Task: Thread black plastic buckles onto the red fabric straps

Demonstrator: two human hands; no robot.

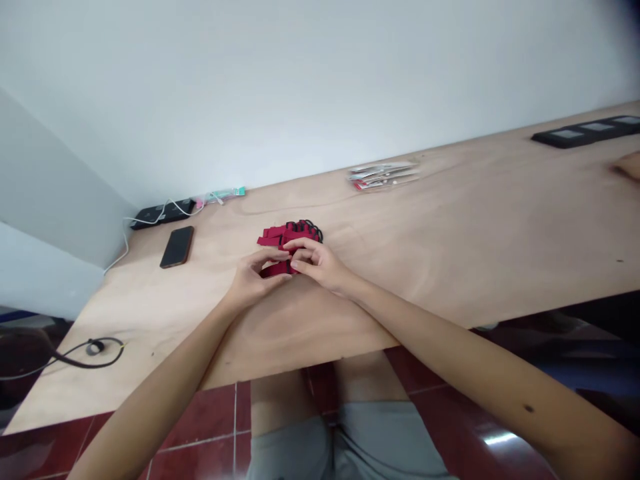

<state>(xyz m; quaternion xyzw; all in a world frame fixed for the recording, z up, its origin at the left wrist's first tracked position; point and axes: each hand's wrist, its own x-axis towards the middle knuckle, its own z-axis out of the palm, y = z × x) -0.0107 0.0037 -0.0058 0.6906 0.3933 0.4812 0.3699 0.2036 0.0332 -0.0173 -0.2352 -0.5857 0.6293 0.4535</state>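
A pile of red fabric bands with black cord-like loops (pixel 300 230) lies on the wooden table in front of me. Just on its near side, my left hand (pixel 253 277) curls around a red fabric piece (pixel 276 269), thumb along its near edge and fingers over the far side. My right hand (pixel 320 261) is closed at the right end of the same piece, thumb and forefinger pinched at a dark strip across it. The fingers cover much of this piece, so its exact kind is unclear.
Left of my hands a phone (pixel 177 247) lies near a black power strip (pixel 163 213) with a white cable. Flat packets (pixel 383 175) are by the wall. Another black strip (pixel 585 132) lies far right. A black cable (pixel 95 360) crosses the table's left edge.
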